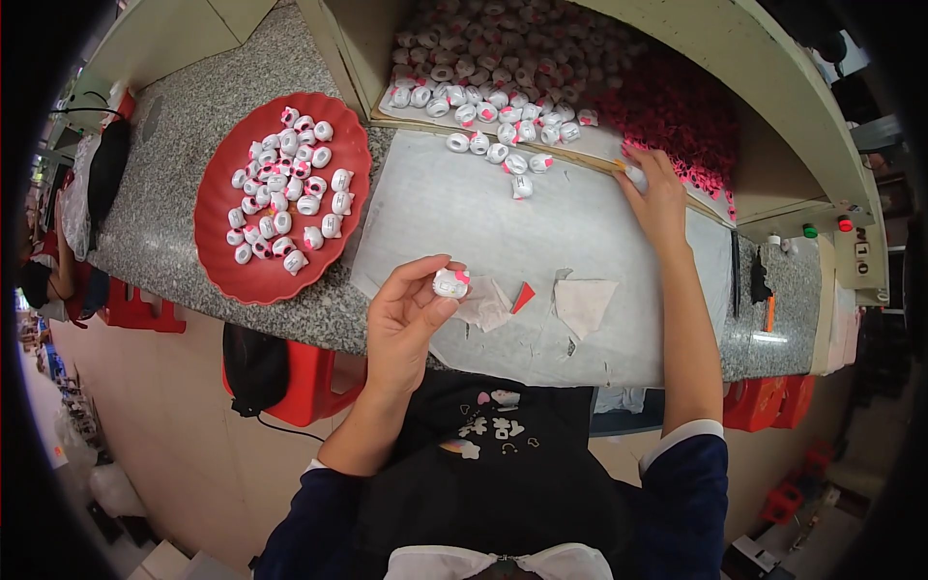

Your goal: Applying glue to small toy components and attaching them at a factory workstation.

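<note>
My left hand pinches a small white cat-head figurine with a pink bow between thumb and fingertips, above the white sheet. At the shelf's front edge, my right hand closes round a small white object with a yellow-orange tip; its kind is not clear. Just beyond those fingers lies a heap of tiny pink pieces. Several loose white heads sit on the sheet's far side, in front of a large pile of similar heads inside the shelf.
A red scalloped plate holding several finished-looking heads stands to the left on the speckled counter. Crumpled tissue, a folded cloth piece and a red scrap lie near me. Red stools stand below the counter.
</note>
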`<state>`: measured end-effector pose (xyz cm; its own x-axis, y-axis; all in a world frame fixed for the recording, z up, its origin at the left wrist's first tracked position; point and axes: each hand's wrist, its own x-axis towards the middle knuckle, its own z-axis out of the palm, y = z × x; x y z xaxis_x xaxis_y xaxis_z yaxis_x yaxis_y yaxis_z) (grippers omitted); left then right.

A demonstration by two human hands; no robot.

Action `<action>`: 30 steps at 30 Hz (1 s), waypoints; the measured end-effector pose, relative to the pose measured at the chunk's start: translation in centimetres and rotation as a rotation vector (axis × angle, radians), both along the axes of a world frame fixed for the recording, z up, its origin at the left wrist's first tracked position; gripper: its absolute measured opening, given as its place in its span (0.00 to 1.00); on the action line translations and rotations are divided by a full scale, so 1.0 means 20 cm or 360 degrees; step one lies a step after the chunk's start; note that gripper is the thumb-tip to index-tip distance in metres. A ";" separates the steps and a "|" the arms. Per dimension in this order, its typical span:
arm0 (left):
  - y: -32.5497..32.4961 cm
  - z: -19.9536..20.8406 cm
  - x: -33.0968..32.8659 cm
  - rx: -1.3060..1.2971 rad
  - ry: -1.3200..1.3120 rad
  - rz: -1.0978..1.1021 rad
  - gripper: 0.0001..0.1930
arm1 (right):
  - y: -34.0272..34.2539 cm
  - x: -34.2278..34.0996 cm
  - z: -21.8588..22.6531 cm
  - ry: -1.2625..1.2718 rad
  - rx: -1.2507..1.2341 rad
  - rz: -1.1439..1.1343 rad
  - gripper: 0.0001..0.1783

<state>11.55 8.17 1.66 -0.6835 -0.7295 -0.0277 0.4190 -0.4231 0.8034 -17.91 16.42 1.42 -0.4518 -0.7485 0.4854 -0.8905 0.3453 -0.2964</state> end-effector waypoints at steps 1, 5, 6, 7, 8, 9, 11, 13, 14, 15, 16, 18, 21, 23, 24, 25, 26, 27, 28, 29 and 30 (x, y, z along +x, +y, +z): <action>0.00 0.00 0.00 0.0012 -0.0011 -0.0003 0.18 | -0.01 0.00 0.00 -0.0022 0.0121 -0.0048 0.12; 0.02 0.00 0.02 -0.0020 -0.0027 0.0022 0.18 | 0.01 -0.03 0.00 -0.0066 0.0152 0.0068 0.11; 0.02 0.00 0.02 -0.0009 -0.0034 0.0013 0.18 | 0.02 -0.02 0.00 -0.0013 0.0139 0.0152 0.10; 0.02 0.00 0.01 0.0001 -0.0044 0.0002 0.19 | 0.04 -0.02 -0.01 0.0037 0.0123 0.0234 0.09; 0.02 -0.01 0.01 -0.0002 -0.0061 0.0023 0.19 | 0.06 -0.03 -0.01 0.0021 0.0119 0.0255 0.09; 0.03 -0.01 0.00 -0.0003 -0.0024 -0.0031 0.19 | 0.09 -0.04 -0.01 0.0068 0.0028 0.0292 0.08; 0.03 -0.02 0.00 0.0018 0.0031 -0.0095 0.19 | 0.10 0.06 0.02 -0.0104 -0.0182 0.0258 0.06; 0.04 -0.02 0.00 -0.0002 0.0005 -0.0077 0.19 | 0.14 0.30 0.10 -0.0691 -0.0384 0.0137 0.04; 0.04 -0.03 0.00 -0.0019 0.0003 -0.0100 0.18 | 0.18 0.42 0.13 -0.1067 -0.0473 0.0082 0.04; 0.04 -0.04 0.00 -0.0075 0.0006 -0.0142 0.17 | 0.21 0.54 0.15 -0.1481 -0.0613 0.0173 0.04; 0.04 -0.04 0.00 -0.0070 0.0002 -0.0142 0.17 | 0.23 0.64 0.15 -0.1896 -0.0752 0.0263 0.05; 0.06 -0.03 -0.01 -0.0356 -0.0046 -0.0139 0.16 | 0.25 0.80 0.15 -0.2199 -0.0669 0.0434 0.06; 0.07 -0.03 -0.01 -0.0607 -0.0112 -0.0112 0.16 | 0.20 0.90 0.13 -0.2612 -0.0765 0.0502 0.06; 0.07 -0.04 0.00 -0.0710 -0.0156 -0.0106 0.15 | 0.18 0.93 0.12 -0.2614 -0.0801 0.0480 0.06; 0.08 -0.04 0.00 -0.0813 -0.0194 -0.0076 0.15 | 0.18 0.94 0.12 -0.2615 -0.0816 0.0475 0.06; 0.08 -0.04 -0.01 -0.0812 -0.0196 -0.0080 0.15 | 0.18 0.93 0.12 -0.2616 -0.0818 0.0471 0.06; 0.08 -0.03 -0.01 -0.0855 -0.0222 -0.0070 0.15 | 0.18 0.93 0.11 -0.2556 -0.0795 0.0443 0.06; 0.08 -0.03 -0.01 -0.0897 -0.0249 -0.0060 0.15 | 0.18 0.93 0.11 -0.2498 -0.0769 0.0414 0.06; 0.08 -0.03 -0.01 -0.0895 -0.0251 -0.0061 0.15 | 0.18 0.93 0.11 -0.2500 -0.0768 0.0412 0.06; 0.08 -0.03 -0.01 -0.0974 -0.0272 -0.0058 0.15 | 0.18 0.92 0.11 -0.2518 -0.0723 0.0423 0.06; 0.08 -0.02 -0.01 -0.1054 -0.0292 -0.0059 0.15 | 0.18 0.91 0.11 -0.2535 -0.0681 0.0433 0.06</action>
<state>11.30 9.82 1.23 -0.7352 -0.6088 0.2982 0.2460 0.1702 0.9542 0.37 20.10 3.59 -0.5494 -0.8263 -0.1239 0.3568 -0.0979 -0.9290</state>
